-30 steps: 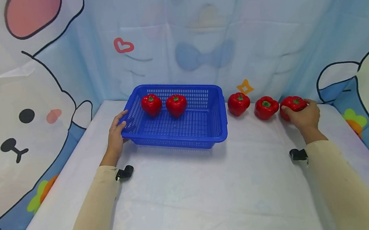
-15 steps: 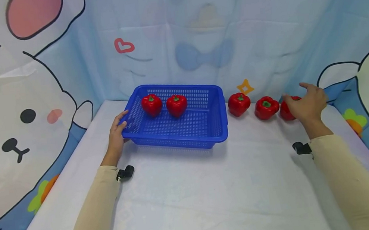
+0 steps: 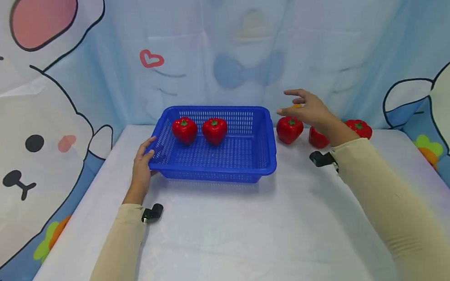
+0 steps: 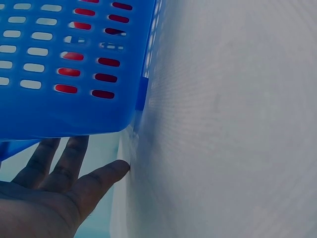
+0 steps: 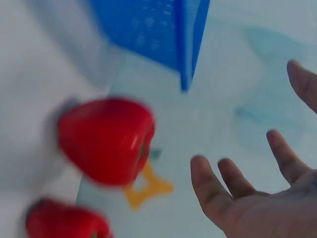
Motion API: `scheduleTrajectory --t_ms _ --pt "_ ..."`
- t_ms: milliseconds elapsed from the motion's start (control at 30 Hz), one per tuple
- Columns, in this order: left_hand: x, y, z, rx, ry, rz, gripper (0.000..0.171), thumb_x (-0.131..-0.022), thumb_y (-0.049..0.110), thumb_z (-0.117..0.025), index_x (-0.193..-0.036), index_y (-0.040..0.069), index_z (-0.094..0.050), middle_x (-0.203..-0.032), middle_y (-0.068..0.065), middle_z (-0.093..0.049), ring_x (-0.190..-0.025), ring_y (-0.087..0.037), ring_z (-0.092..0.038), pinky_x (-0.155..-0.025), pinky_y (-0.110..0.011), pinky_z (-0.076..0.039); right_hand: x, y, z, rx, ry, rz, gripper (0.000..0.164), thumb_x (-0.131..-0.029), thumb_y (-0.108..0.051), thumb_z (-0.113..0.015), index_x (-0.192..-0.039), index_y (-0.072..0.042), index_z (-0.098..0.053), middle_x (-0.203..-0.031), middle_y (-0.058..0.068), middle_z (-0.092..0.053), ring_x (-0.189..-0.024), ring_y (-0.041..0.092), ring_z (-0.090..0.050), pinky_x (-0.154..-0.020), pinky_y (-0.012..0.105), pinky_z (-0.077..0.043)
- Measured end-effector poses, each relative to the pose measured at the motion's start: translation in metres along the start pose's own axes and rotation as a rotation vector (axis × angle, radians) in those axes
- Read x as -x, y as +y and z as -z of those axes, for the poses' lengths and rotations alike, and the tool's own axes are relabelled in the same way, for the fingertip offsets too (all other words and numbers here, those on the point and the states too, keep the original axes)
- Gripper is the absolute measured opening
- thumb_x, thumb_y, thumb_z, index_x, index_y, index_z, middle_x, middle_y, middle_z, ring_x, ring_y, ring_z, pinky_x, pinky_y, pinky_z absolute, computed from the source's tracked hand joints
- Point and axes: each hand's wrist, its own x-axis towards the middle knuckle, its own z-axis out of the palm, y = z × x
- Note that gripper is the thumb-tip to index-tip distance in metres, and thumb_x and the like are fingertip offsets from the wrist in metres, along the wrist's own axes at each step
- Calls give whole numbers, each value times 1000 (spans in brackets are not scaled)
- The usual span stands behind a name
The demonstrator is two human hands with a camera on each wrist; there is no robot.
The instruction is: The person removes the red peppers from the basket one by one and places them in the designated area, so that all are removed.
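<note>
Resting at the left end of the blue basket (image 3: 207, 172), the left hand (image 3: 140, 167) has its fingers extended against the rim; in the left wrist view two fingertips are hidden behind that rim. The basket sits toward the surface's (image 3: 235, 240) back edge, near its back left corner. Inside, the first red pepper (image 3: 184, 131) stands stem up in the left part, and the second red pepper (image 3: 215, 131) stands just beside it, near the middle. Just off the basket's right end, the third red pepper (image 3: 290, 130) stands on the surface by the back edge. Above it hovers the right hand (image 3: 308, 108), fingers spread and holding nothing. Next along that edge is the fourth red pepper (image 3: 317, 138), partly hidden by the right wrist, then the fifth red pepper (image 3: 359, 128), nearest the back right corner.
</note>
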Motion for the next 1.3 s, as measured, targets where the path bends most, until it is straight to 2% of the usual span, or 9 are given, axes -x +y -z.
scheduleTrajectory --t_ms 100,233,300,367,600,833,933,1167,1300 --pt "-2 -5 2 -3 4 0 48 -107 21 -27 -155 23 -30 -166 -7 -16 -145 -39 -29 -114 -59 -32 -13 -21 -19 -138 -146 -5 86 -89 -39 -72 -158 -30 -21 -163 19 -19 -142 46 -35 -112 60 -33" --pt "-14 -20 6 28 1 -14 47 -107 22 -28 -154 25 -31 -165 -6 -18 -145 -39 -31 -113 -59 -33 -25 -45 -43 -344 -343 12 80 -92 -25 -70 -157 -28 -23 -163 16 -21 -145 43 -31 -115 55 -33" --pt "-20 -27 8 29 6 -18 47 -107 23 -28 -153 27 -32 -165 -4 -20 -144 -38 -33 -112 -59 -34 -29 -56 -56 -397 -410 24 76 -93 -21 -68 -156 -26 -26 -162 14 -23 -146 40 -31 -116 52 -33" --pt "-22 -29 7 19 7 -23 47 -107 24 -29 -153 30 -33 -164 -3 -21 -143 -37 -34 -112 -59 -35 -31 -63 -69 -413 -438 17 74 -93 -20 -68 -156 -26 -28 -163 11 -21 -146 39 -31 -116 52 -32" --pt "-20 -27 11 -17 32 -51 46 -106 28 -29 -151 34 -34 -164 -2 -22 -143 -38 -34 -111 -61 -34 -44 -83 -114 -324 -427 -42 84 -87 -32 -74 -156 -28 -26 -166 9 -14 -149 40 -21 -117 57 -28" --pt "-20 -28 13 -8 21 -30 47 -107 25 -29 -153 31 -32 -165 -2 -19 -145 -38 -32 -112 -60 -33 -50 -88 -138 -178 -376 -115 93 -82 -37 -77 -157 -29 -22 -164 10 -17 -149 35 -22 -117 58 -28" --pt "-20 -29 14 -1 15 -18 47 -107 24 -29 -154 30 -31 -165 -3 -19 -145 -38 -31 -112 -60 -33 -52 -86 -150 -155 -335 -141 95 -82 -38 -78 -157 -27 -22 -164 10 -19 -149 34 -22 -117 57 -27" --pt "-21 -29 15 -23 24 -43 46 -106 27 -32 -152 34 -34 -165 -2 -20 -145 -38 -30 -112 -61 -33 -61 -78 -174 -176 -202 -159 95 -81 -28 -80 -156 -19 -22 -160 14 -26 -147 36 -26 -115 53 -34" --pt "-22 -30 15 -21 38 -49 45 -106 27 -33 -150 35 -37 -164 -2 -21 -145 -39 -31 -111 -62 -34 -65 -77 -180 -136 -182 -156 93 -82 -28 -80 -155 -18 -24 -158 15 -29 -146 36 -29 -114 51 -36"
